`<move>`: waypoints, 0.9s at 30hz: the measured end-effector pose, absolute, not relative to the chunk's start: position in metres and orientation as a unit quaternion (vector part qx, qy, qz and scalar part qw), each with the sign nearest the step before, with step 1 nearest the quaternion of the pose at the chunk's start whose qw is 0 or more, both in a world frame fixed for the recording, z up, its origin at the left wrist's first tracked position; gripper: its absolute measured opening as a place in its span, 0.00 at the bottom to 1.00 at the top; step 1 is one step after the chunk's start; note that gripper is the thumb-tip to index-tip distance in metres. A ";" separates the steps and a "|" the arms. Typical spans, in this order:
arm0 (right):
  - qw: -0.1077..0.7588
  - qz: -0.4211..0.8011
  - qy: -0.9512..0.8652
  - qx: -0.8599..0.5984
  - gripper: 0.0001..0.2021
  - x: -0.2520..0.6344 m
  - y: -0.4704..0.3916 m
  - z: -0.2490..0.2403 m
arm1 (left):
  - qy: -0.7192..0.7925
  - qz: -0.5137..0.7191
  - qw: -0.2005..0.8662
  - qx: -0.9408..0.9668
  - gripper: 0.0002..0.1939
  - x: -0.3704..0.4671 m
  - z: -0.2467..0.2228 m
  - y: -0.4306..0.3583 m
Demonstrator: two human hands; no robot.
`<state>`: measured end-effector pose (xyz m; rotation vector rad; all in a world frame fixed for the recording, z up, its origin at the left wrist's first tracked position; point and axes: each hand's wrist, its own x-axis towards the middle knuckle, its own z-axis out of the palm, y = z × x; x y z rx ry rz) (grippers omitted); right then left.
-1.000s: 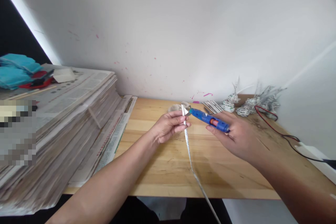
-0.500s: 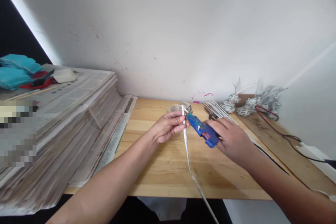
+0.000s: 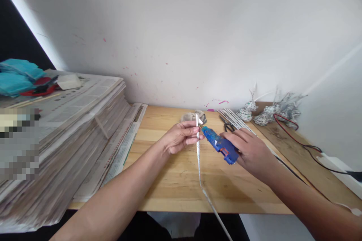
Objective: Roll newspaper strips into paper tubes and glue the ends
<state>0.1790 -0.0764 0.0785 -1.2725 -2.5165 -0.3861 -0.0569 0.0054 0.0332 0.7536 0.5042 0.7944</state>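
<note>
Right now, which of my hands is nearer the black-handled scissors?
Right. Your right hand is just in front of the scissors; your left hand is farther off to their left.

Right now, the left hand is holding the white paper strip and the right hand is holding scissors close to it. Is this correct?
Not quite. The head view shows the right hand holding a blue glue gun, close to the white paper strip that the left hand is holding.

A single head-worn view looks forward and down over the tabletop point(image 3: 169, 180) toward the wall point(image 3: 181, 37).
</note>
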 end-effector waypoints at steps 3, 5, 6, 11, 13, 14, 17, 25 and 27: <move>0.178 -0.089 -0.871 -0.450 0.14 0.179 -0.079 0.081 | 0.236 0.372 0.822 0.361 0.14 -0.057 0.031 0.006; 0.202 -0.055 -0.863 -0.459 0.13 0.178 -0.081 0.082 | 0.232 0.375 0.822 0.360 0.14 -0.057 0.031 0.006; 0.215 -0.036 -0.859 -0.463 0.13 0.177 -0.082 0.083 | 0.231 0.374 0.823 0.359 0.15 -0.057 0.031 0.006; 0.274 0.086 -0.812 -0.508 0.11 0.169 -0.085 0.086 | 0.219 0.356 0.830 0.370 0.14 -0.059 0.034 0.004; 0.289 0.124 -0.789 -0.527 0.10 0.167 -0.084 0.087 | 0.211 0.351 0.830 0.378 0.14 -0.059 0.035 0.003; 0.295 0.137 -0.781 -0.533 0.10 0.167 -0.084 0.087 | 0.207 0.350 0.831 0.379 0.13 -0.059 0.035 0.003; 0.296 0.160 -0.770 -0.541 0.09 0.168 -0.082 0.085 | 0.205 0.349 0.834 0.376 0.13 -0.059 0.036 0.003; 0.289 0.098 -0.759 -0.576 0.11 0.190 -0.085 0.084 | 0.221 0.360 0.828 0.369 0.12 -0.060 0.033 0.007; 0.278 0.043 -0.758 -0.588 0.13 0.205 -0.083 0.089 | 0.229 0.363 0.826 0.366 0.11 -0.060 0.033 0.007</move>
